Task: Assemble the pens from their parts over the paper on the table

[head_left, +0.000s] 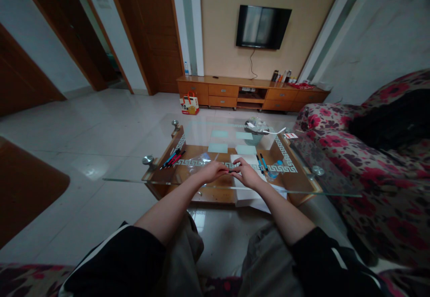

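Note:
Over the near part of the glass coffee table [198, 181], my left hand [214, 171] and my right hand [247, 174] meet with bent fingers. Between their fingertips they pinch a small dark pen [231, 171] with a bit of red at its left end; much of it is covered by fingers. To the left lies a bunch of several pens [173, 159] in blue, black and red. Right of my right hand are a black pen [260, 164] and a blue pen [264, 162], side by side.
A white box or paper stack [247, 198] shows beneath the glass under my right hand. A basket with a plastic bag [253, 138] stands beyond the table. A floral sofa [396, 207] flanks the right side; a paper bag [190, 104] stands by the TV cabinet [221, 90].

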A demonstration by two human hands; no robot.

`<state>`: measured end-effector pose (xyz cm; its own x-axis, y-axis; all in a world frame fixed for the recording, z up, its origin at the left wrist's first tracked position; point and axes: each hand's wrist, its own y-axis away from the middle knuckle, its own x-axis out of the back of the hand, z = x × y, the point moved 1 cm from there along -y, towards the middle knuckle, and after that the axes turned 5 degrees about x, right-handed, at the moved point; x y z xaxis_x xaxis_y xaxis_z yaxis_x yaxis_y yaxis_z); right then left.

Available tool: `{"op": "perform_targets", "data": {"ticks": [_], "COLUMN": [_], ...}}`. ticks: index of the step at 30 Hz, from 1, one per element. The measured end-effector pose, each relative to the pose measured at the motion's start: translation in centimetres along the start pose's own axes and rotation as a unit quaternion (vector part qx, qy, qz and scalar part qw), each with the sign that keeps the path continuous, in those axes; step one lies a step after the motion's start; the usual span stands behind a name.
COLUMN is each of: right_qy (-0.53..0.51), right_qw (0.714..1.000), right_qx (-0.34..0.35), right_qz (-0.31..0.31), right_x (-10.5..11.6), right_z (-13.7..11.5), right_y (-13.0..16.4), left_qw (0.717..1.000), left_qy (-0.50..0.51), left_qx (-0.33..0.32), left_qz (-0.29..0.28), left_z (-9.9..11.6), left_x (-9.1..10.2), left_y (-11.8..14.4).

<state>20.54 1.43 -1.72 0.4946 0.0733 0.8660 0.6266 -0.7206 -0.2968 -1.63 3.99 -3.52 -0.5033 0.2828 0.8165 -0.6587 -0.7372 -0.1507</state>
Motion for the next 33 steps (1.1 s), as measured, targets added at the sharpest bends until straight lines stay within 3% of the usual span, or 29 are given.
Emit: {"op": "perform_targets", "data": {"ticks": [33], "right_qy": [-0.01], "right_qw": [1.0], "right_qx": [0.003], "right_qz": [0.01], "right_x": [0.38], "right_z": [0.29], "right_y": [-0.07], "left_qw": [0.997], "left_qy": [0.055], "left_qx": [0.039], "left_qz": [-0.038], "left_z": [0.75], "left_x": [0.56], "left_y": [0.11]}}
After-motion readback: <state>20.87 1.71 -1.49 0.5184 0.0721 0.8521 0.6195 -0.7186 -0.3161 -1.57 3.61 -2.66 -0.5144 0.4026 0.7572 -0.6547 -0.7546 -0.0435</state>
